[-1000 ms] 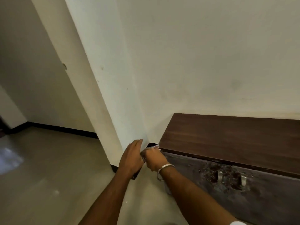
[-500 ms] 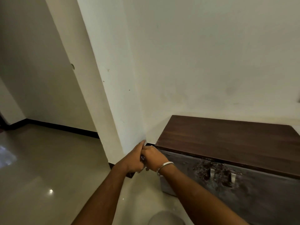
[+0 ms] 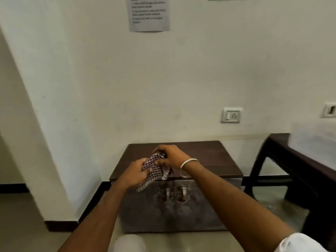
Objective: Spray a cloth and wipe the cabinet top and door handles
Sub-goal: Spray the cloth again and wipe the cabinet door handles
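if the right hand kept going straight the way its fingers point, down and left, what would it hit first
Most likely the checked cloth its grip already holds, then the left hand gripping the cloth's other side. Depth is hard to judge here.

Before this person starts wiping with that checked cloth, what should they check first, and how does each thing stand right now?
1. Red and white checked cloth in hand: ok, left hand and right hand both grip it.
2. Cloth sprayed: cannot tell, no spray bottle in view.
3. Dark brown wooden cabinet top free of objects: ok where the hands do not hide it.
4. Two metal door handles reachable: ok, nothing stands in front of them.
5. Cloth folded flat for wiping: not ok, it is bunched and hangs loose.
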Demonstrator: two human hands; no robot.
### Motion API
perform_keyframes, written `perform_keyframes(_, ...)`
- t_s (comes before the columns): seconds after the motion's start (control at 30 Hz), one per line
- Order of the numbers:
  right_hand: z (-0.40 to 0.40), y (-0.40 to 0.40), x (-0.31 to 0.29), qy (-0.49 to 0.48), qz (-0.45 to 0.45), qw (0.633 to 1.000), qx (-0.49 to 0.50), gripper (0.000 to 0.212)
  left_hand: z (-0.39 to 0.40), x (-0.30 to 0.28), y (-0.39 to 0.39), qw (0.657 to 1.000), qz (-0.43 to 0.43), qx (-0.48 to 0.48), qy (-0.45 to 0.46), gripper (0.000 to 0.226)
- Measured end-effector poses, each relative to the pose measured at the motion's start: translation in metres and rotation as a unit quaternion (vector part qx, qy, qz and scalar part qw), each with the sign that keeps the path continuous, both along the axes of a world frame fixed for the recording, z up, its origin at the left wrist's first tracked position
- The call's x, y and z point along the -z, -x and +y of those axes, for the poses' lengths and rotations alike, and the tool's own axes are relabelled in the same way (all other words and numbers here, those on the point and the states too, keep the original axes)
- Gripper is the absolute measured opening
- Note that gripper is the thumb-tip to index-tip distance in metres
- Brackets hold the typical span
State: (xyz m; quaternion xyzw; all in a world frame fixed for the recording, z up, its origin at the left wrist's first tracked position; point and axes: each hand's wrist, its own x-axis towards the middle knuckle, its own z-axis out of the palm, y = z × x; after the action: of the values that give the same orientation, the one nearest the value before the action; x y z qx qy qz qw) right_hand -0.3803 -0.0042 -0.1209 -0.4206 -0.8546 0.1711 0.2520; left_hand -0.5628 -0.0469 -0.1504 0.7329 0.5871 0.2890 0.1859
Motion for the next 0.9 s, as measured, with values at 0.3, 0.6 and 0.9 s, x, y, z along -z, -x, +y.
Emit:
perform_keyframes(0.3,-0.025,-0.156,-0.047,-0.019,-0.005,0.990,0.137,0.039,0.014,-0.036,-0.161,0.941,-0.229,0.179,0.174,0.036)
perform_keyframes(0.6,-0.052,-0.268,-0.071,-0.143,0.147,0.935,0.291,0.026,0.022,-0.063,-0.285,0.930,-0.257,0.234,0.115,0.021)
perform_keyframes(0.9,-0.089,-0.376,-0.092,-0.344,0.239,0.781,0.463,0.016,0.020,-0.099,-0.393,0.905,-0.343,0.233,0.093,0.036)
